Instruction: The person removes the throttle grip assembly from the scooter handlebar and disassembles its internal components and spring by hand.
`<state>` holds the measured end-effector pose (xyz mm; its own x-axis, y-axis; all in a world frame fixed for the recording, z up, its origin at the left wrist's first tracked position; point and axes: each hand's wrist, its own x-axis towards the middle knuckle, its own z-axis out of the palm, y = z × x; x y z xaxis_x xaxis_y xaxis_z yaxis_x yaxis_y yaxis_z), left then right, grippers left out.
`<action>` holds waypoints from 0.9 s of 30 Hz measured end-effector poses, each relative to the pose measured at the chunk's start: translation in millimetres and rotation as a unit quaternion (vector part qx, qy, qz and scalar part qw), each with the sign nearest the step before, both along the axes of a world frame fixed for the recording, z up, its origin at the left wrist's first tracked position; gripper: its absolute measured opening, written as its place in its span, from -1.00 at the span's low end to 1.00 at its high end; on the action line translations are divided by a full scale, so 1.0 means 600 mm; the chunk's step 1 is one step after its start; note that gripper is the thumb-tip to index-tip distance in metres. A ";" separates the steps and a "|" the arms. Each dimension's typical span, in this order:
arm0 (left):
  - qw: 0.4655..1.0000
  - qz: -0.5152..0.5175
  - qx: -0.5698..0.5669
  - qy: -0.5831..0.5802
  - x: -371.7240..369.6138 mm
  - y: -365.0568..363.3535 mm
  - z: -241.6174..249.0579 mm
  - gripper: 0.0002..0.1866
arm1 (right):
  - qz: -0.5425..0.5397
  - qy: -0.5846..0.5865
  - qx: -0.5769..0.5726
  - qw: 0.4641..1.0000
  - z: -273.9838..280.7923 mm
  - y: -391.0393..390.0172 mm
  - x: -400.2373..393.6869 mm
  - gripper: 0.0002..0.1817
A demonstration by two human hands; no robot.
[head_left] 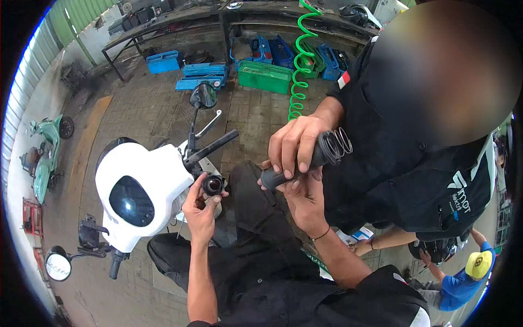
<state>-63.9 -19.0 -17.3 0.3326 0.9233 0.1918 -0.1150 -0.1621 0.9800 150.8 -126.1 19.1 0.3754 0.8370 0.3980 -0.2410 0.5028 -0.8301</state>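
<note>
My left hand (200, 213) pinches a small round black part (213, 185) with a dark, reddish centre between thumb and fingers. It is beside the handlebar of a white scooter (139, 188). My right hand (306, 199) is closed around the lower end of a black tube (271, 179) from below. From above, a co-worker's hand (297, 143) grips the same tube. At the tube's upper right end a bare metal coil spring (343, 141) sticks out past a black ribbed collar (328, 147). The palm side of my right hand is partly hidden.
The co-worker in a dark shirt (392, 141) stands close on the right. A green coiled hose (298, 71) hangs in front. Blue and green toolboxes (265, 77) sit under a workbench (180, 26). A green scooter (48, 155) stands far left; a person in blue (463, 286) crouches lower right.
</note>
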 end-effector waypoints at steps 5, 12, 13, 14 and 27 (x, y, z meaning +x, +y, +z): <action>1.000 0.012 -0.010 -0.015 0.004 0.003 -0.008 -0.41 | 0.030 0.061 0.027 0.997 0.021 0.001 -0.021 -0.50; 0.998 0.008 0.013 0.057 -0.004 0.012 -0.001 -0.35 | 0.014 0.008 -0.009 1.000 0.016 -0.014 -0.018 -0.43; 0.998 0.003 0.032 0.045 -0.002 0.012 0.000 -0.36 | 0.019 0.025 0.001 0.999 0.019 -0.015 -0.018 -0.41; 0.998 -0.005 0.050 0.034 -0.001 0.013 -0.001 -0.36 | 0.022 0.026 0.000 0.999 0.020 -0.014 -0.017 -0.41; 0.999 -0.036 -0.008 -0.012 -0.006 0.014 -0.008 -0.35 | 0.015 -0.003 -0.033 0.999 0.027 -0.022 -0.006 -0.28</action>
